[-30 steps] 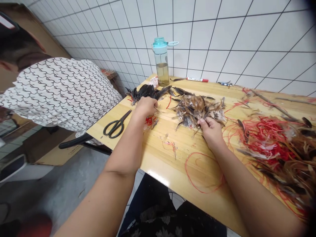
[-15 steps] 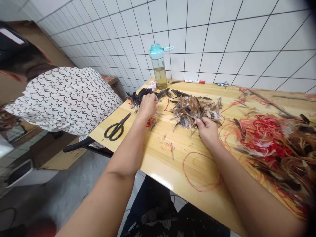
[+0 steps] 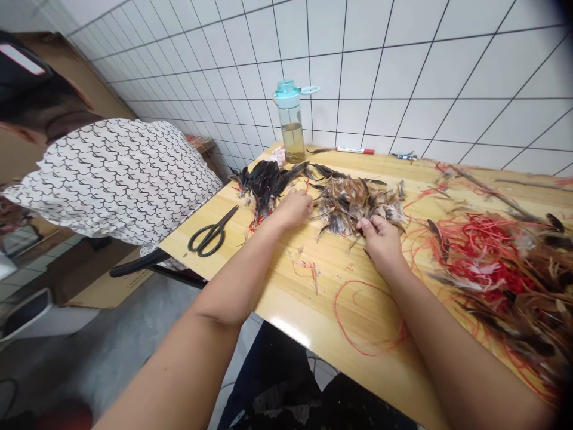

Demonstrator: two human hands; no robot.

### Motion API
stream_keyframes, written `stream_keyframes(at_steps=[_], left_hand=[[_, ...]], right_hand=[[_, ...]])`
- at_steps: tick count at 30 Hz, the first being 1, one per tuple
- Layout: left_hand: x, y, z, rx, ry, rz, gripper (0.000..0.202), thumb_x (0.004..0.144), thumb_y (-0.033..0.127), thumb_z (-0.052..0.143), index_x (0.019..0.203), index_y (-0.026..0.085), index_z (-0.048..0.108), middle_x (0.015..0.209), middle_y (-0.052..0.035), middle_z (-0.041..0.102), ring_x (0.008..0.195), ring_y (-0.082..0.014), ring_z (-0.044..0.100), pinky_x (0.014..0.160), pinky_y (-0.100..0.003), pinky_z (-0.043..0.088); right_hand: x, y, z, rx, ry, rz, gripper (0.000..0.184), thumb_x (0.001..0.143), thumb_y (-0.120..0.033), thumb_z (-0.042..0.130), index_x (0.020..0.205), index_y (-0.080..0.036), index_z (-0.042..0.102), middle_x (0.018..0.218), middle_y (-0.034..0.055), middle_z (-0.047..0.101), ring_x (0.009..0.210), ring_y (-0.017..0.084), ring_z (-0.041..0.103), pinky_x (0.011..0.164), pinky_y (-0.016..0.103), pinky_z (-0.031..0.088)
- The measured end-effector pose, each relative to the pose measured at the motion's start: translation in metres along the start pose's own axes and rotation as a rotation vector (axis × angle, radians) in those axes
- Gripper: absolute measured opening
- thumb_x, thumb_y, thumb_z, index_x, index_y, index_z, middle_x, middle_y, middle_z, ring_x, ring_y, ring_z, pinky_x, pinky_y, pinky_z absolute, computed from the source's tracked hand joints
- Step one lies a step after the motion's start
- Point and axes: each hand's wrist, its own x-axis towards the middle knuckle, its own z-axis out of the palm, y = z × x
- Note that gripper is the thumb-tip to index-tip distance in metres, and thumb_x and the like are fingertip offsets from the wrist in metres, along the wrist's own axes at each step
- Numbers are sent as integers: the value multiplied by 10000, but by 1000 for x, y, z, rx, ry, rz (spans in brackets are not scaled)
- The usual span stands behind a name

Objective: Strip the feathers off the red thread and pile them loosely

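My left hand (image 3: pixel 295 208) hovers over the table between two feather heaps, its fingers curled together; whatever they may hold is hidden. To its left lies a pile of black feathers (image 3: pixel 265 180) with red string at its lower end. My right hand (image 3: pixel 380 237) pinches with thumb and forefinger at the near edge of a heap of brown and grey feathers (image 3: pixel 347 200). A feather seems to be in that pinch, though its outline merges with the heap. Black scissors (image 3: pixel 210 236) lie on the left, handles towards me.
A water bottle (image 3: pixel 292 128) stands by the tiled wall, near a red-capped marker (image 3: pixel 355 150). Tangled red string (image 3: pixel 478 245) and more brown feathers (image 3: pixel 537 304) cover the right side of the wooden table (image 3: pixel 290 286). A person in a patterned shirt (image 3: pixel 116 179) sits at left.
My left hand has moved from the black feathers rightward and nearer to me, uncovering that pile. My right hand stays at the brown heap's edge. The view has shifted slightly.
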Motion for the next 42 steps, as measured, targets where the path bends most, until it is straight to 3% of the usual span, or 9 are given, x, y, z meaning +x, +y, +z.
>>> stream_keyframes(at_steps=[5,8,12,19,23,29,36,42], left_hand=[[0,8,-6,-147,172,2,151,808,76,438,828,181,544,870,-66,625,851,-200,535,820,-334,405],[-2,16,-11,-247,194,-32,134,858,128,441,902,187,553,875,-50,638,806,-182,542,755,-310,409],[-4,25,-14,-150,256,12,183,843,152,525,988,195,628,1069,-78,636,1006,-223,529,913,-363,383],[-2,40,2,-182,108,70,114,814,255,637,878,189,703,965,-77,636,984,-229,538,940,-385,388],[0,43,1,-238,176,73,124,862,210,567,814,178,677,902,-63,665,928,-202,564,911,-361,396],[-5,54,-15,-372,250,107,124,886,171,509,868,177,632,867,-33,686,832,-158,587,822,-295,436],[-12,67,-19,-302,206,358,144,900,199,508,878,174,648,873,-53,681,843,-170,580,818,-304,437],[-12,67,-18,-211,223,428,200,919,208,467,860,164,653,846,-61,655,822,-178,552,797,-310,429]], right_hand=[[0,-2,0,-6,6,9,264,808,-400,497,665,-195,581,595,-3,533,584,147,443,594,292,343],[0,-3,0,4,6,8,258,806,-396,502,658,-198,575,584,-5,525,569,143,426,578,290,336],[0,-3,0,11,10,9,262,809,-402,516,655,-199,574,570,-10,513,565,143,422,575,290,337],[1,0,1,35,14,14,279,801,-433,512,655,-202,571,596,-3,533,573,145,430,571,288,326],[1,-2,1,34,15,15,262,802,-410,507,651,-205,568,596,-2,533,577,149,436,583,293,336],[0,-3,0,30,16,10,261,809,-410,516,655,-207,570,565,-13,499,566,144,414,573,289,330],[0,-2,1,2,7,2,250,818,-373,510,670,-194,603,558,-13,489,552,138,409,554,280,318],[2,0,1,-88,8,-110,226,808,-296,532,649,-189,651,636,18,577,633,158,493,636,291,383]])
